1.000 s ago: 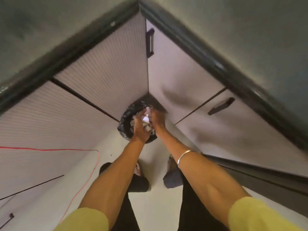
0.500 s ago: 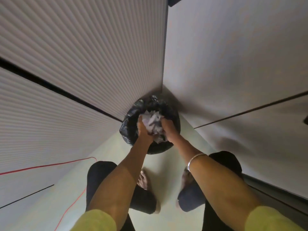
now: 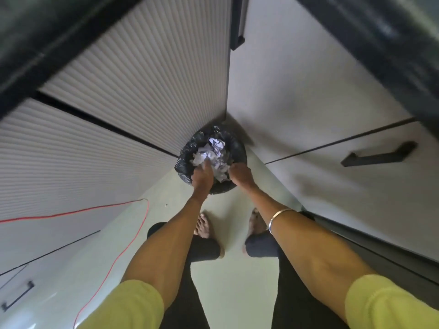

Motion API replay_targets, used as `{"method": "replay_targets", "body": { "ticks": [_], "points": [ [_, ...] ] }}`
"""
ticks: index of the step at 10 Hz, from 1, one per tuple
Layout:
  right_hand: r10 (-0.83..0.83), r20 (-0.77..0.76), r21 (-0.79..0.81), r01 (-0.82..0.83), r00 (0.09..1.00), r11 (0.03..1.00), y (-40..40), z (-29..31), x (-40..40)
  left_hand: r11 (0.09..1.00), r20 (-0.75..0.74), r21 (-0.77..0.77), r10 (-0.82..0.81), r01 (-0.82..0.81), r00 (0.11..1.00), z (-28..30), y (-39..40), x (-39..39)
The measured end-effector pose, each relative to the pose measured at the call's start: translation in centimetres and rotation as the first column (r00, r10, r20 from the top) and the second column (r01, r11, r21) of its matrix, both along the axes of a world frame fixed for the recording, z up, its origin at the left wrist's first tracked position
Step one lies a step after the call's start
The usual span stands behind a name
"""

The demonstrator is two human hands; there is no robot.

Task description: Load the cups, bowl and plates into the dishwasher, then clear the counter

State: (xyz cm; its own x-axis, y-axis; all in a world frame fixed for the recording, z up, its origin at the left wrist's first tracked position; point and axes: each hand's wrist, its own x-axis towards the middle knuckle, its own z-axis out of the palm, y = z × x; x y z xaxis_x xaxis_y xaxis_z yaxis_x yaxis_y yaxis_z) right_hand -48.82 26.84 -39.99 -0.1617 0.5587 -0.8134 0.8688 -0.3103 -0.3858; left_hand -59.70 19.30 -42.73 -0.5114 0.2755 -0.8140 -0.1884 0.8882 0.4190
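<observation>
- Paper waste (image 3: pixel 215 154) sits crumpled at the top of the bin (image 3: pixel 240 150), a small round one lined with a black bag, standing on the floor in the corner where two runs of cabinets meet.
- My left hand (image 3: pixel 202 176) reaches over the near rim, fingers straight and pressing on the paper; my right hand (image 3: pixel 240 173) is at the rim beside it, fingers curled down into the bin — whether that grip clamps paper or liner I cannot tell.
- I judge this to be the clearing step: rubbish from the worktop going into the bin. No cups, bowl, plates or dishwasher are in sight.
- Next I would push the wad below the rim, let go, and lift both hands out without dragging the liner along.
- Around me: a red cable (image 3: pixel 114 207) trails across the floor on my left, a black drawer handle (image 3: pixel 377 157) juts out on my right, and my bare feet (image 3: pixel 205 225) stand just short of the bin — the cable is the one thing to mind when stepping back.
</observation>
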Motion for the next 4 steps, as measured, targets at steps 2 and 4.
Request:
{"method": "replay_targets", "body": {
  "ticks": [2,4],
  "points": [
    [0.167,0.027,0.12,-0.169,0.986,0.978,-1.2,11.4,1.6,0.793,-0.222,-0.06,-0.603,0.606,0.767,9.7,-2.2,0.2],
    [0.239,0.013,0.214,-0.237,0.971,0.948,-2.5,22.1,1.2,0.76,-0.224,0.048,-0.624,0.648,0.748,18.9,-3.2,0.3]
  ]
}}
